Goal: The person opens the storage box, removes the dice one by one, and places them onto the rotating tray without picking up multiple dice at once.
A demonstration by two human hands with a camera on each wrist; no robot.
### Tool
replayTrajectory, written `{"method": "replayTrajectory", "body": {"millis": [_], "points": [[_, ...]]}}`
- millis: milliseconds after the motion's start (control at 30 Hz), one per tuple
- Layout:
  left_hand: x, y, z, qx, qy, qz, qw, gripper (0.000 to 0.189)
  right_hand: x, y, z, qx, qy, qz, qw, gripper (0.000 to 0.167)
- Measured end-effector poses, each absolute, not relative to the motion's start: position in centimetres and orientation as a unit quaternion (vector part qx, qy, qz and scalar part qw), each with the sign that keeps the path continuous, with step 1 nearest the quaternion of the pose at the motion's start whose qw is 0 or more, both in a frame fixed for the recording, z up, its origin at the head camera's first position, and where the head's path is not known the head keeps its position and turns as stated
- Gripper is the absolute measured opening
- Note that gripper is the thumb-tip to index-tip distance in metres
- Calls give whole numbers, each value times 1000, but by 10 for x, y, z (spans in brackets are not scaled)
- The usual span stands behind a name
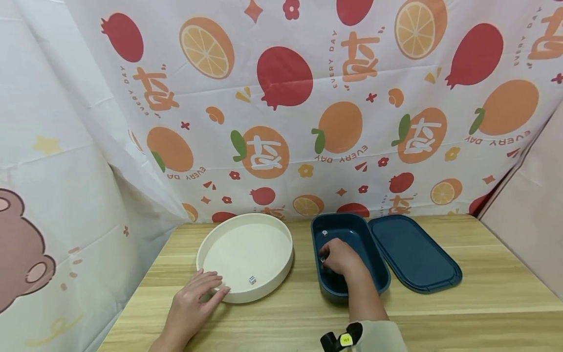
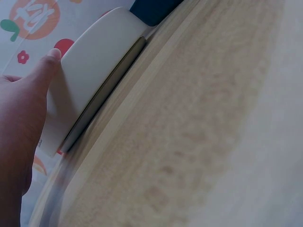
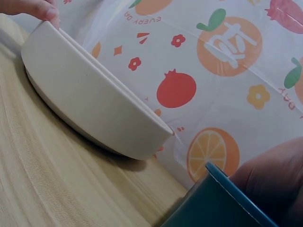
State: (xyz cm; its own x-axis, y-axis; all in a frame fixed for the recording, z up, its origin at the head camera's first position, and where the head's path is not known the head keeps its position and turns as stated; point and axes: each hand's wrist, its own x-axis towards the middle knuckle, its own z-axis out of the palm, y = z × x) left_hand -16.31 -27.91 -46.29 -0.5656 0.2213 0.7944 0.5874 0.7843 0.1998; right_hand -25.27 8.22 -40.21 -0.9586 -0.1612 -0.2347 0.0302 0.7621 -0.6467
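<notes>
At the left edge of the frame hangs a white cloth (image 1: 75, 195) printed with a pink cartoon bear. At lower left, the left hand (image 1: 193, 300) rests on the near-left rim of a round, shallow, cream-coloured tray (image 1: 242, 244); its grip is loose, the fingers fairly straight and touching the rim. A small white cube die with dark pips (image 1: 252, 280) lies in the tray, towards its near side.

Right of centre stands a deep blue rectangular box with rounded corners (image 1: 352, 232). One small white spotted die (image 1: 324, 233) lies in its upper left part. Below that, the right hand (image 1: 340, 256) reaches in, its grip nearly closed, curled fingertips pinching another small white die (image 1: 322, 260). The wrist carries a black device (image 1: 340, 340).

Farther right, a matching flat blue lid (image 1: 418, 254) lies beside the box on the pale wood-grain surface (image 1: 272, 322).
</notes>
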Motion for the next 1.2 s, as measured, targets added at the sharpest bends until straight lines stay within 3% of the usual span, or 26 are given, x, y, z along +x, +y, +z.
{"method": "replayTrajectory", "body": {"millis": [433, 1200], "points": [[-164, -279, -463, -231, -858, -229, 398, 19, -254, 85, -405, -47, 930, -331, 150, 9], [-165, -281, -465, -226, -863, -236, 385, 19, -255, 85, -407, -39, 919, -361, 154, 13]]}}
